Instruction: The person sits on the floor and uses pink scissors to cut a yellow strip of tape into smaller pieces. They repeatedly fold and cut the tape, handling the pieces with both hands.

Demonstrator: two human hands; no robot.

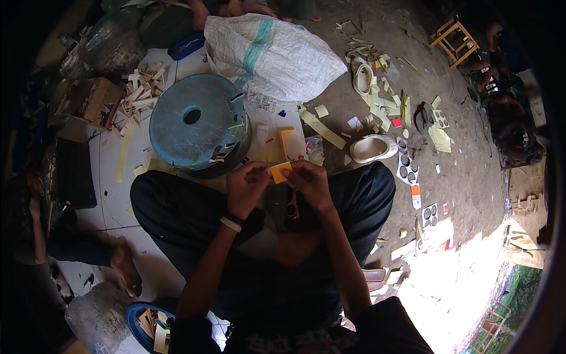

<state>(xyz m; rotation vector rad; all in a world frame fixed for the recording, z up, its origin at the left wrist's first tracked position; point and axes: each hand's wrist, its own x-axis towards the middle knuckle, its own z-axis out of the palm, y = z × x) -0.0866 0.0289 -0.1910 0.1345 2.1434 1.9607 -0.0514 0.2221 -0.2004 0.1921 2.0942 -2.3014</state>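
Observation:
I hold a small yellow-orange card [280,173] with a pale upper edge in front of my crossed legs. My right hand [311,184] pinches it, the thumb lying flat on its face. At the card's left edge, the curled fingers of my left hand [246,186] are closed on it. Below my right hand, red-handled scissors [292,206] rest by my lap, their blades hard to make out. Just beyond the hands lies a larger orange-yellow strip [285,141] on the floor.
A blue round drum [177,127] with a central hole stands ahead left, coloured scraps along its side. Behind it are a white woven sack [295,62] and wood pieces [141,91]. Pale clogs [373,148] and paper scraps lie right. Another person's foot [125,270] is at left, near a blue basin [137,310].

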